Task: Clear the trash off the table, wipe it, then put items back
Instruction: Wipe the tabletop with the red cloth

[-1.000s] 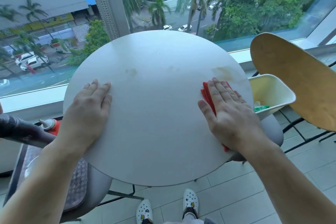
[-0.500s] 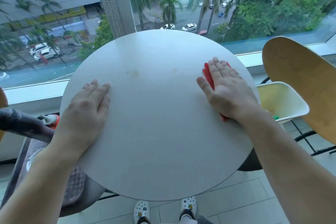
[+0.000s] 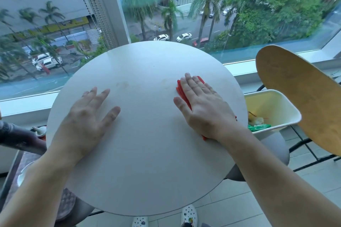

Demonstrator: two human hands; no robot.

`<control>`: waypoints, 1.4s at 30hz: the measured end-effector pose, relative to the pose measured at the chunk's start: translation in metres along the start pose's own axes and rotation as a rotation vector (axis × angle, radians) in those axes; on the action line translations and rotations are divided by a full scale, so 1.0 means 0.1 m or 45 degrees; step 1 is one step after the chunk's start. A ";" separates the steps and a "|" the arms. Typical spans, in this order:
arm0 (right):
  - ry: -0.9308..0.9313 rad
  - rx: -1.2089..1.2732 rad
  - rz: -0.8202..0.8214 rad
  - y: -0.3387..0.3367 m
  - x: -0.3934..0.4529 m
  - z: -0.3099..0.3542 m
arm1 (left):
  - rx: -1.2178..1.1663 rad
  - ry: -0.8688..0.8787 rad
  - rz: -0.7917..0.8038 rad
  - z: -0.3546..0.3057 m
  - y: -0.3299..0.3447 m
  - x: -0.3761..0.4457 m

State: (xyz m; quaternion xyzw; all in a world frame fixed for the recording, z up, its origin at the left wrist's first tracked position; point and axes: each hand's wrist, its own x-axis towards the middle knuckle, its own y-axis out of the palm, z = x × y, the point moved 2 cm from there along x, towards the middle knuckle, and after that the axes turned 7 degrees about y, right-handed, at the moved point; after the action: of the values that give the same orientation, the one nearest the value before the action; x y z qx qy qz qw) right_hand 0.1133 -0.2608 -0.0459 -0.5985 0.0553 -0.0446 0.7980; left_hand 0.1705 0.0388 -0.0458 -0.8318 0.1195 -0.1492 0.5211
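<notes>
While the right hand presses flat on the red cloth, right of centre on the bench, the left hand lies open, bracing the top. Faint stains remain left of the cloth (barely visible); overlapping, firmly pressed strokes should lift them.
</notes>
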 end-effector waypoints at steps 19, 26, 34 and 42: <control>0.184 -0.028 0.006 -0.19 -0.05 -0.64 | 0.064 0.007 0.083 0.09 0.12 0.09; 0.174 -0.033 -0.006 -0.22 0.42 -0.83 | 0.078 0.000 0.078 0.07 0.12 0.09; 0.090 -0.086 0.000 -0.13 0.88 -0.47 | 0.093 -0.011 0.090 0.08 0.12 0.09; -0.023 -0.049 0.035 -0.01 0.79 -0.07 | 0.088 0.009 0.068 0.05 0.12 0.08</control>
State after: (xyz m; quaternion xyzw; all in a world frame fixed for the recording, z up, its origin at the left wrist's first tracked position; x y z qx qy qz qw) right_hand 0.1904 -0.2786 -0.0492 -0.6132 0.0572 -0.0272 0.7874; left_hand 0.1794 0.0354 -0.0577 -0.8092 0.1382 -0.1422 0.5530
